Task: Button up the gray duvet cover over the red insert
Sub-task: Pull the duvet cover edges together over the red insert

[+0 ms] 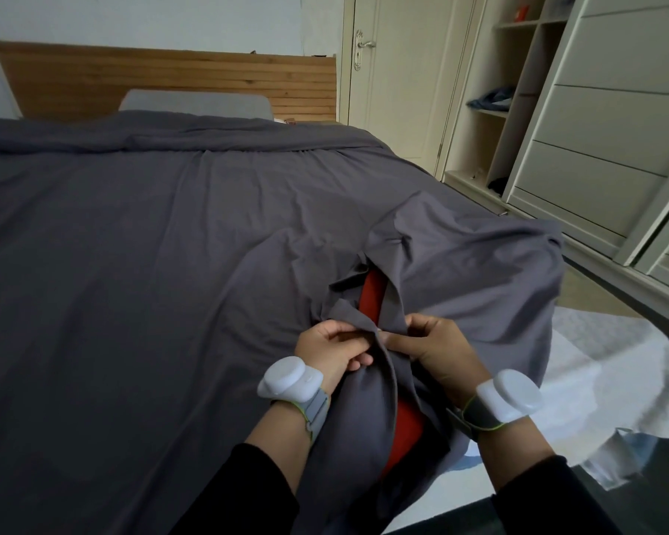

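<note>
Two arms in black sleeves, each with a white wrist gadget

The left sleeve (248,492) and right sleeve (549,492) are black and stop before the wrists. Each wrist wears a round white gadget, left (289,378) and right (512,393), on a gray strap with a thin yellow-green edge.

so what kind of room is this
Most likely a home bedroom: a bed with a wooden headboard and a gray pillow, spread with the gray duvet cover, a built-in wardrobe with open shelves along the right wall, and a closed door.
</note>
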Demonstrator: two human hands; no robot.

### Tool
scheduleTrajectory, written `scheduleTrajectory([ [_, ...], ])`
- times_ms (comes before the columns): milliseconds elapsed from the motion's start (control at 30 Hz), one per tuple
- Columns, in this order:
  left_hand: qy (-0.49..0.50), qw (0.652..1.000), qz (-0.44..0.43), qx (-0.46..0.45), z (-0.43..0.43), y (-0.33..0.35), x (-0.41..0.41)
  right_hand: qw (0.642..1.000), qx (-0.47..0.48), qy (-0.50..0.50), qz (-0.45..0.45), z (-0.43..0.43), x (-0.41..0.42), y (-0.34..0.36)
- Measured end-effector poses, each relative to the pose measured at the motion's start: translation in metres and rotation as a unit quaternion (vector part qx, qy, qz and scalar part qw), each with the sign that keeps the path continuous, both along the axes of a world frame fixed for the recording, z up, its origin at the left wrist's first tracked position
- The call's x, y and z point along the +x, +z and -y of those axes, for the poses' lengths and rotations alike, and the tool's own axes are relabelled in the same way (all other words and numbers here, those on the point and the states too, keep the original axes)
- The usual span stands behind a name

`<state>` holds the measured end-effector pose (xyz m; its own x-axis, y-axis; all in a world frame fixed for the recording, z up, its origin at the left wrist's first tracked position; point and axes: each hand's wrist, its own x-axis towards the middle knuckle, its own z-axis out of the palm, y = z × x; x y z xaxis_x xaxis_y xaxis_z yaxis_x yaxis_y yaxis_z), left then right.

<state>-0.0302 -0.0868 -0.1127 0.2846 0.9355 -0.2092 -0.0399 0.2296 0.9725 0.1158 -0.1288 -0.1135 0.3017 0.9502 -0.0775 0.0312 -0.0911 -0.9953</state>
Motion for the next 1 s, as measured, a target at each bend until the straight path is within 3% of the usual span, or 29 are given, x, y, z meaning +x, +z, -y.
scheduleTrajectory([
  [100, 0.024, 0.995, -0.07, 0.072, 0.002, -0.006, 0.005, 0.998, -0.027, 0.02, 0.059, 0.001, 0.0, 0.001],
  [233, 0.037, 0.983, -0.11, 0.142, 0.005, -0.011, 0.01, 0.998, -0.048, -0.02, 0.047, -0.004, -0.006, 0.002],
  [367, 0.044, 0.978, -0.133, 0.157, 0.004, -0.013, 0.012, 0.989, -0.03, -0.048, 0.137, -0.006, -0.011, -0.002],
  [533, 0.014, 0.992, -0.074, 0.1, 0.001, -0.012, 0.006, 0.982, -0.021, -0.067, 0.173, -0.01, -0.007, -0.008],
  [667, -0.004, 0.997, -0.042, 0.07, -0.001, -0.012, 0.005, 0.99, -0.012, -0.055, 0.131, -0.009, -0.004, -0.01],
  [767, -0.004, 0.998, -0.031, 0.051, -0.003, -0.011, 0.005, 0.998, 0.004, -0.037, 0.052, -0.008, -0.003, -0.007],
  [1000, 0.005, 0.997, 0.042, -0.068, -0.009, -0.008, 0.009, 0.996, 0.011, -0.042, -0.078, -0.006, -0.002, -0.008],
])
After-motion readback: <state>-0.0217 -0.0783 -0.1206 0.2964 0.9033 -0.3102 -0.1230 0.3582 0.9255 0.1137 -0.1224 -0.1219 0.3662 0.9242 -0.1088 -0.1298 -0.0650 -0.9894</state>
